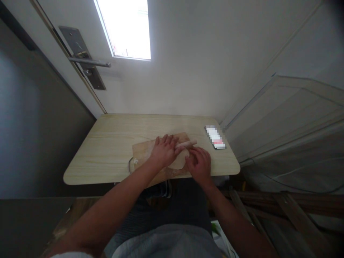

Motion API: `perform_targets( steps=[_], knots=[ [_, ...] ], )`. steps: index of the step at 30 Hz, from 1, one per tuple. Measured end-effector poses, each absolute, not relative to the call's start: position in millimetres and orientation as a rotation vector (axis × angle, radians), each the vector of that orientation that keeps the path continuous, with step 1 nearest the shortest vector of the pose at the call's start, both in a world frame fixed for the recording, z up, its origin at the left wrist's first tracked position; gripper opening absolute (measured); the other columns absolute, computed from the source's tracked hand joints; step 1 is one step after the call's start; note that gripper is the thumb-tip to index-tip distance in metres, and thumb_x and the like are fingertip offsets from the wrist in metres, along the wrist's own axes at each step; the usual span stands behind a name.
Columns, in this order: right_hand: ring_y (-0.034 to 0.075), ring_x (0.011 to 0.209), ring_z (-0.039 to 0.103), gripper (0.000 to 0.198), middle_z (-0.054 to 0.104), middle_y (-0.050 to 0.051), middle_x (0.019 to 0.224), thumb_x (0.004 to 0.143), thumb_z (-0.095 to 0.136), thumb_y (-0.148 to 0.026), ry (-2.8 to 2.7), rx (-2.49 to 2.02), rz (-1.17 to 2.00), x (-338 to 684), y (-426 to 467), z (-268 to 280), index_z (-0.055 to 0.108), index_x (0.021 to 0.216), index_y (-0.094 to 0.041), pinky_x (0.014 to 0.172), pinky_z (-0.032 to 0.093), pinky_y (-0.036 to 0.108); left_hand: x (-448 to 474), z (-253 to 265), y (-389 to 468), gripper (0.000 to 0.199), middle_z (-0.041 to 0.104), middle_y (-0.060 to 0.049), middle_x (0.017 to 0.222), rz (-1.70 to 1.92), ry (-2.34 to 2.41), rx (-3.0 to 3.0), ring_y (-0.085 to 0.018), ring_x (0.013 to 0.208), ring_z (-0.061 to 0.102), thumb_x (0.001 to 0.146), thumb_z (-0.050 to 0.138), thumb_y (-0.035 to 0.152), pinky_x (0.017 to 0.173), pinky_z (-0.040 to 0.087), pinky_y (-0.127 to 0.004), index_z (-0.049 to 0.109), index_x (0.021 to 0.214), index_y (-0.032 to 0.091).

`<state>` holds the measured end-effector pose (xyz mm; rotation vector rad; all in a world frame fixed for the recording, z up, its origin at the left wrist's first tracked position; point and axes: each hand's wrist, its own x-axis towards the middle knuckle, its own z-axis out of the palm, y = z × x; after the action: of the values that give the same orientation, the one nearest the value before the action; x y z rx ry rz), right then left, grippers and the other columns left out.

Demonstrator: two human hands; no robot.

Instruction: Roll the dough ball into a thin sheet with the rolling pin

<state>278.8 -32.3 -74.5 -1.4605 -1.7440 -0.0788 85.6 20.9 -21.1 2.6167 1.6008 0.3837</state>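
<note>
My left hand (164, 149) lies over a pale wooden rolling pin (190, 143), with its fingers laid across it and the thumb along its near side. The pin's right end sticks out past the hand; the rest is hidden under the palm. A thin, round sheet of dough (177, 162) lies beneath and in front of the pin. With curled fingers, my right hand (199, 165) pinches the dough's right edge. Under both is a wooden cutting board (142, 149), dusted with some white flour and fitted with a metal handle (129, 165) at its left end.
The board rests on a small light-wood table (94, 154) with rounded front corners. A phone (215, 137) lies at the table's right side. Behind stands a white door with a window and a metal lever handle (90, 62). Wooden slats (268, 204) are at the lower right.
</note>
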Motion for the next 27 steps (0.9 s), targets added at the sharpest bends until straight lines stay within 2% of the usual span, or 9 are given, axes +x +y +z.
perform_targets(
  steps=[2,5,13,22,25,27],
  knots=[
    [0.026,0.112,0.061,0.021,0.07,0.009,0.111,0.091,0.059,-0.038,-1.65,-1.419,-0.037,280.4,-33.9,-73.1,0.067,0.103,-0.022,0.105,0.044,0.048,88.6,-20.3,9.3,0.065,0.045,-0.01,0.156,0.4,1.611,2.603,-0.031,0.146,0.035,0.101,0.019,0.062,0.12,0.022,-0.057,0.04,0.152,0.026],
    [0.024,0.107,0.061,0.022,0.068,0.01,0.109,0.093,0.052,-0.035,-1.419,-1.423,0.028,283.6,-36.2,-73.3,0.064,0.105,-0.021,0.099,0.048,0.044,89.2,-18.2,-6.9,0.063,0.045,-0.01,0.157,0.412,1.514,2.623,-0.031,0.148,0.034,0.102,0.023,0.059,0.119,0.025,-0.056,0.04,0.151,0.024],
    [0.024,0.103,0.06,0.03,0.066,0.01,0.111,0.093,0.049,-0.04,-1.0,-1.462,0.196,290.4,-34.6,-78.4,0.062,0.108,-0.019,0.096,0.045,0.042,81.1,-18.7,-53.1,0.068,0.041,-0.006,0.16,0.452,1.301,2.669,-0.027,0.151,0.028,0.1,0.032,0.063,0.122,0.026,-0.046,0.036,0.155,0.024],
    [0.024,0.105,0.061,0.035,0.068,0.011,0.11,0.095,0.049,-0.047,-1.108,-1.483,0.185,286.4,-33.1,-66.5,0.065,0.106,-0.018,0.096,0.047,0.041,87.5,-14.6,-5.1,0.064,0.051,-0.008,0.153,0.421,1.46,2.615,-0.03,0.147,0.036,0.099,0.032,0.064,0.121,0.021,-0.055,0.048,0.147,0.025],
    [0.025,0.108,0.061,0.034,0.069,0.011,0.111,0.095,0.051,-0.045,-1.352,-1.487,0.079,287.3,-31.7,-59.5,0.066,0.11,-0.019,0.099,0.046,0.043,80.6,-9.3,0.3,0.064,0.051,-0.008,0.153,0.392,1.359,2.609,-0.028,0.146,0.038,0.097,0.041,0.063,0.121,0.024,-0.05,0.047,0.147,0.024],
    [0.027,0.112,0.06,0.033,0.069,0.012,0.114,0.094,0.053,-0.043,-1.572,-1.473,0.006,286.0,-31.5,-53.6,0.066,0.113,-0.019,0.102,0.043,0.046,70.3,-4.3,-3.9,0.061,0.05,-0.007,0.154,0.433,1.285,2.62,-0.025,0.146,0.038,0.096,0.049,0.055,0.123,0.021,-0.047,0.044,0.148,0.024]
  ],
)
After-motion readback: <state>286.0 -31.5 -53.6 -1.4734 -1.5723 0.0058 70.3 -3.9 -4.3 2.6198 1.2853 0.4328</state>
